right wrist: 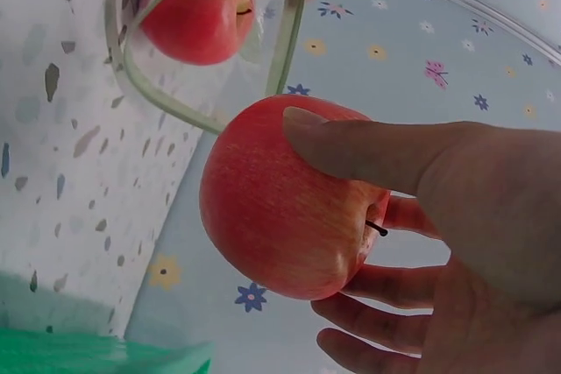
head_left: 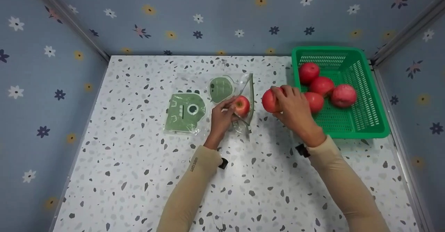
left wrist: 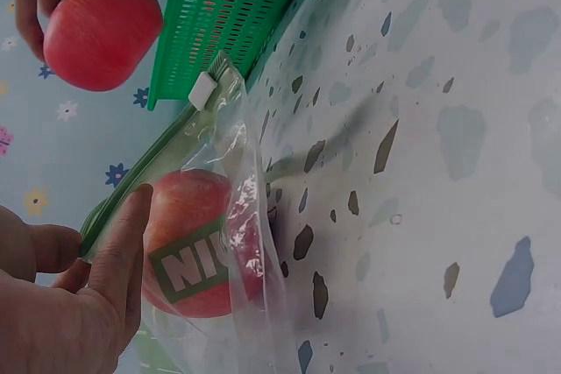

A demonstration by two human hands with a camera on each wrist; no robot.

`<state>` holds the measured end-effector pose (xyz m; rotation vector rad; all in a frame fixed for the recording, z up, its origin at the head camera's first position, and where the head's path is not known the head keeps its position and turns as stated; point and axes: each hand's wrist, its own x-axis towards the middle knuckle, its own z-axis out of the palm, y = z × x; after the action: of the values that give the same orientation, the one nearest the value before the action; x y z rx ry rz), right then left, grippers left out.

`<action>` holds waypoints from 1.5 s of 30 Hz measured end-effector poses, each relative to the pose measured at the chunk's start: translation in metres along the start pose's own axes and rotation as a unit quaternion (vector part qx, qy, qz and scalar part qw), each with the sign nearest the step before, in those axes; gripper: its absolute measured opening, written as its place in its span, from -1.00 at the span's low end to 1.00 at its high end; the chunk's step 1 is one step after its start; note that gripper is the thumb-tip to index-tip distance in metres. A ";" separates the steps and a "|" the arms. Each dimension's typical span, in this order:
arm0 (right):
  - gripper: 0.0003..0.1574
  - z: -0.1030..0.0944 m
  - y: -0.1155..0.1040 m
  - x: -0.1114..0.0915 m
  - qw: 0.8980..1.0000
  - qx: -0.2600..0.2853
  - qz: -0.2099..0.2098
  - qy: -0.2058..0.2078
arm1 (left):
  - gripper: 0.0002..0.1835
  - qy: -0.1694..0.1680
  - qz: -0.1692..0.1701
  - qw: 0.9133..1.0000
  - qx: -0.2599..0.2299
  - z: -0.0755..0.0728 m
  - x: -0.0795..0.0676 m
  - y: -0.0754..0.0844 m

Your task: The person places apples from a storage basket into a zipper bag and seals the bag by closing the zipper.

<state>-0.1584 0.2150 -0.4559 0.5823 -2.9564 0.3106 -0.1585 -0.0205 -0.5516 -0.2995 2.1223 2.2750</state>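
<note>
A clear zip bag [head_left: 186, 115] with green dinosaur print lies on the speckled table, its green-edged mouth facing right. One red apple [left wrist: 188, 243] is inside it, near the opening. My left hand [head_left: 221, 118] pinches the bag's green zip edge [left wrist: 131, 177] between thumb and fingers, and the mouth stands apart in the right wrist view. In my right hand [head_left: 295, 108] is a second red apple [right wrist: 285, 203], gripped between thumb and fingers just right of the bag mouth, off the table. A white slider [left wrist: 202, 91] sits at one end of the zip.
A green plastic basket [head_left: 377, 121] stands at the table's right back, with several red apples [head_left: 343, 96] in it. Flower-patterned walls [head_left: 222, 20] enclose the table at the back and both sides. Both wrists wear small black devices [head_left: 302, 150].
</note>
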 end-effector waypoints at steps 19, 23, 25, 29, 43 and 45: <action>-0.08 0.047 -0.008 0.002 1.000 0.011 -0.017 -0.004 | -0.67 0.002 -0.004 1.000 -0.002 0.001 0.000 -0.002; -0.11 0.054 -0.009 0.004 1.000 0.016 -0.012 -0.018 | -0.66 0.003 -0.008 1.000 -0.010 0.001 0.000 -0.002; -0.12 0.056 -0.011 0.005 0.999 0.018 -0.009 -0.027 | -0.66 0.004 -0.010 1.000 -0.012 0.001 0.000 -0.002; -0.14 0.061 -0.013 0.008 0.999 0.023 -0.007 -0.036 | -0.67 0.007 -0.013 1.000 -0.008 0.001 -0.001 -0.001; -0.13 0.065 -0.017 0.013 0.999 0.004 -0.020 -0.031 | -0.67 -0.002 -0.011 1.000 0.001 0.002 -0.003 0.000; -0.12 0.065 -0.018 0.015 0.999 0.005 -0.014 -0.043 | -0.69 0.001 -0.011 1.000 0.017 0.003 -0.003 0.000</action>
<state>-0.1696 0.1790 -0.5133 0.6531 -3.0266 0.3068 -0.1561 -0.0176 -0.5515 -0.3230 2.1450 2.2239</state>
